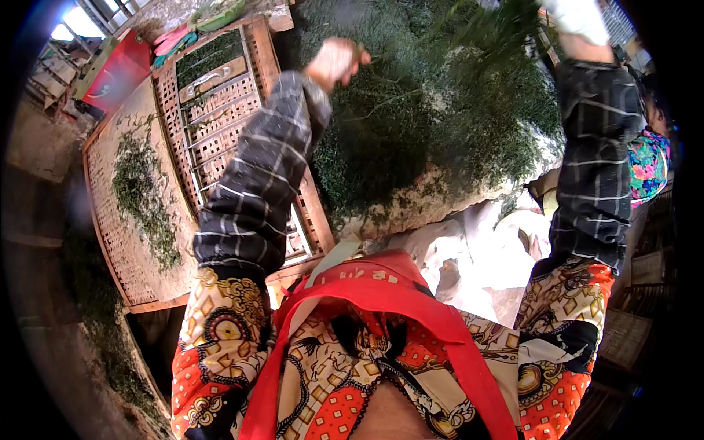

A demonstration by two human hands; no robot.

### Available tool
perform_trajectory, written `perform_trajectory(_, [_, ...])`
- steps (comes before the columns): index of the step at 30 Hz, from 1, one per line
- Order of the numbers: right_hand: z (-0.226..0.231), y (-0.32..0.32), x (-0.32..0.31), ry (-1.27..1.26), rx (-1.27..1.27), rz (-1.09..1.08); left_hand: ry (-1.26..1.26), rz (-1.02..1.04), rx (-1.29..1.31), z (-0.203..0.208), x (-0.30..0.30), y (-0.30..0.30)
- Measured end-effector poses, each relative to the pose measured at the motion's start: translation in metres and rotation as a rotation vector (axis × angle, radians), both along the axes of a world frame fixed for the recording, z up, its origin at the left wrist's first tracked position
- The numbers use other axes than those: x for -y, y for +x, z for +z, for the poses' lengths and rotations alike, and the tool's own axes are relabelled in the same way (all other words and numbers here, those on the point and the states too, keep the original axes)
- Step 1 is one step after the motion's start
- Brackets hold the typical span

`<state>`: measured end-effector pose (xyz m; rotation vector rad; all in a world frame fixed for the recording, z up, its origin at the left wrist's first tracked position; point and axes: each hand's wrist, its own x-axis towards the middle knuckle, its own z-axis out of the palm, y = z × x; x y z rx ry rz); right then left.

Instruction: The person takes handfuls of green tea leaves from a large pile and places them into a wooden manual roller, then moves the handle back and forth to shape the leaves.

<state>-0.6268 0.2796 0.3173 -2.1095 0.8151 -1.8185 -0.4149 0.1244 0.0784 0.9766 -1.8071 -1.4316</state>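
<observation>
A large heap of fine, stringy dark-green plant matter (374, 147) covers a pale surface in front of me. My left hand (337, 60) is over the heap's left side, in a dark plaid sleeve; motion smears its fingers and I make out nothing held. At the top right, my right hand (579, 20) appears white, as if gloved, and is blurred and partly cut off by the picture's edge. Loose green strands (506, 29) beside it are smeared too; whether it grips them cannot be told.
On the left lies a wood-framed perforated screen (218, 147) with bars across it. A pale woven tray (110, 213) beside it carries scattered green bits. A red box (123, 70) stands at the far left. A person in floral clothing (650, 167) is at the right edge.
</observation>
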Motion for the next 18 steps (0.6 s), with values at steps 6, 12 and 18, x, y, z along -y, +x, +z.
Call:
perform_trajectory(6, [-0.133, 0.045, 0.041, 0.921, 0.475, 0.678, -0.671, 0.095, 0.075, 0.129, -0.007, -0.016])
perform_trajectory(12, [-0.124, 0.049, 0.052, 0.675, 0.382, 0.926, -0.825, -0.18, 0.125, 0.118, -0.057, 0.001])
perform_trajectory(18, [-0.102, 0.037, 0.092, 0.463, 0.533, 1.063, -0.18, -0.34, -0.668, 0.096, -0.066, -0.023])
